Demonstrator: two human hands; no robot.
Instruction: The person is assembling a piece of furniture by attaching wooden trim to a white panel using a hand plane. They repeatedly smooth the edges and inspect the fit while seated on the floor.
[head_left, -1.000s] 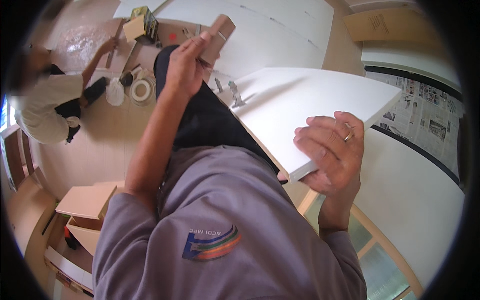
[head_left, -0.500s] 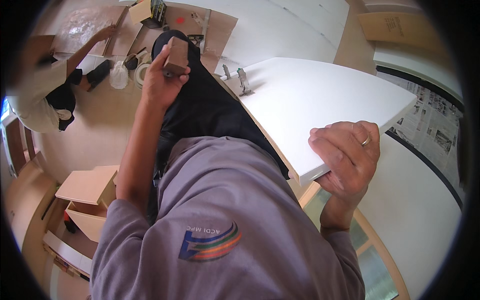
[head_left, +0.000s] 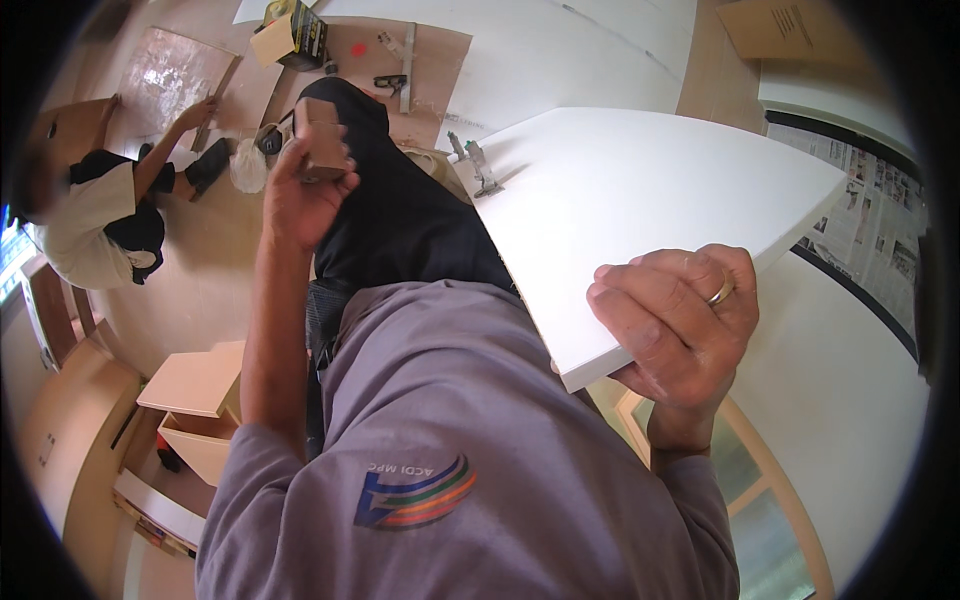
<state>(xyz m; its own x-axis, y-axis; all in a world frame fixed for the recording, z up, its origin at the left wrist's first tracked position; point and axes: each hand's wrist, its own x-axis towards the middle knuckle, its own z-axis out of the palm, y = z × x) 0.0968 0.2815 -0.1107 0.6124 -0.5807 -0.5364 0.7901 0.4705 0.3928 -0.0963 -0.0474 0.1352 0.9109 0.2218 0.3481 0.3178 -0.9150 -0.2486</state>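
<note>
My left hand (head_left: 292, 208) is closed around a brown rectangular block (head_left: 326, 138), held up above my dark-trousered leg. My right hand (head_left: 690, 325) grips the near right edge of a white cabinet door (head_left: 650, 185), with fingers on top and thumb hidden underneath. The door lies tilted over my lap. Two metal hinges (head_left: 480, 168) stand up from its far left edge. The block is apart from the door.
At the left a co-worker (head_left: 110, 215) sits on the floor, a hand on a brown board (head_left: 175, 85). An open box (head_left: 290, 35) stands at the far side. Wooden drawers (head_left: 195, 380) are at lower left, newspaper (head_left: 870, 230) at right, a wood-framed glass panel (head_left: 765, 510) at lower right.
My left hand has moved slightly left and nearer with the block, which has turned. The door's near corner has shifted left and nearer, with my right hand still on it.
</note>
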